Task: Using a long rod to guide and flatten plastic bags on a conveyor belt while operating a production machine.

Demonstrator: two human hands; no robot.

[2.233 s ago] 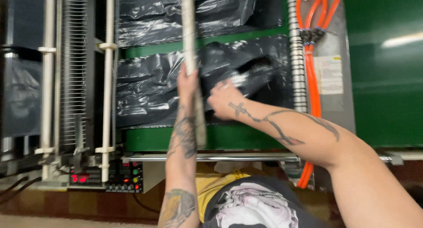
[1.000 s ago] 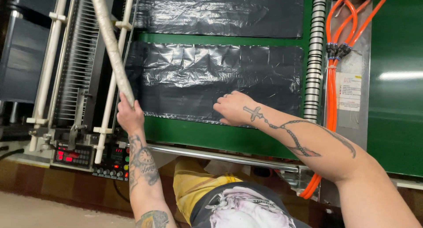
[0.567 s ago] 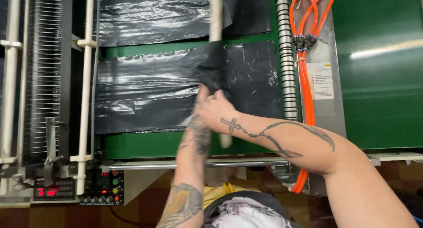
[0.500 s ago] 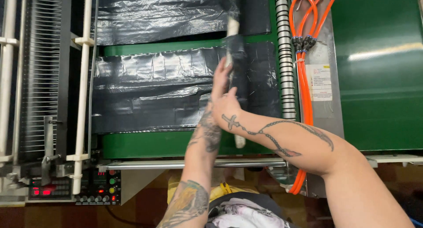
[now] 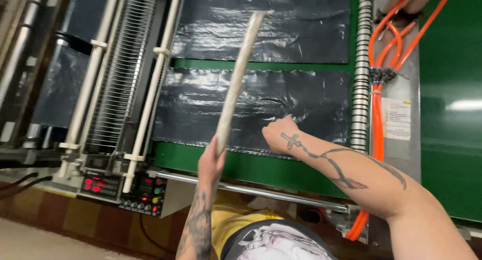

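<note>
From the head camera, a long pale stick (image 5: 237,84) is being gripped at its lower end by the left hand (image 5: 211,162), the fingers being wrapped closed around it, and it is being held tilted, its upper end leaning up and to the right across the machine. The stick's top end is being shown over the upper black plastic sheet (image 5: 266,26), while its middle is crossing in front of the lower black plastic sheet (image 5: 201,107). The right hand (image 5: 281,137) is being pressed down on the lower sheet near its bottom edge, knuckles up and fingers curled onto the plastic; whether any film is being pinched under them cannot be told. Both sheets are being carried flat on the green conveyor surface (image 5: 251,167), a green strip being left showing between them. To the left, white rollers (image 5: 155,84) and a wire grille (image 5: 118,74) are being seen running alongside the sheets. Below them, a control panel (image 5: 123,187) with red lit displays and coloured buttons is being shown, just left of the left forearm. To the right of the sheets, a ribbed grey hose (image 5: 360,74) is being seen beside a bundle of orange cables (image 5: 379,89).
</note>
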